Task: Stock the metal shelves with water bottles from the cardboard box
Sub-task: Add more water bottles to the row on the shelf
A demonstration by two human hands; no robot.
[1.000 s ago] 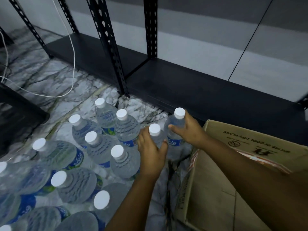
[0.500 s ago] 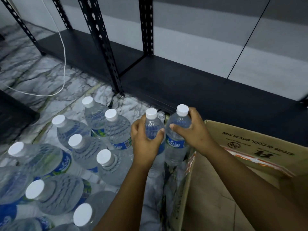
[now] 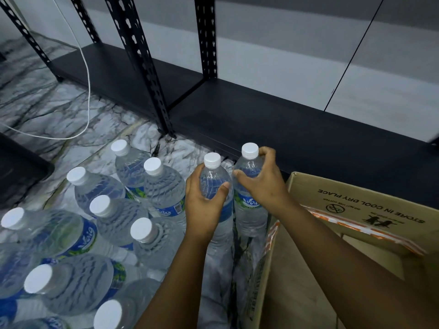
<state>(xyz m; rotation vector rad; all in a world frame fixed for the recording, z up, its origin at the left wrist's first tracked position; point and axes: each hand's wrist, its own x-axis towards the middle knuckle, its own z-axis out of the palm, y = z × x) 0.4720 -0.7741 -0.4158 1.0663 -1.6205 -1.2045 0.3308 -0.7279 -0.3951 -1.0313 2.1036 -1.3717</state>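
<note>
Hands: left hand (image 3: 204, 205) and right hand (image 3: 263, 186) each wrapped round an upright water bottle | Place: just before bottom metal shelf (image 3: 297, 138), beside cardboard box (image 3: 351, 210) | Progress: shelf bare, many bottles (image 3: 114, 222) left on floor, stocking barely begun

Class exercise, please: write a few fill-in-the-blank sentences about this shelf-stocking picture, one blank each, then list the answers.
1. Each of the two hands grips one water ____.
2. The caps on the bottles on the floor are ____ in colour.
3. The left hand and right hand hold their bottles in front of the black metal ____.
4. The cardboard box is printed "STORE IN COOL DRY ____".

Answers: bottle; white; shelf; PLACE
</note>
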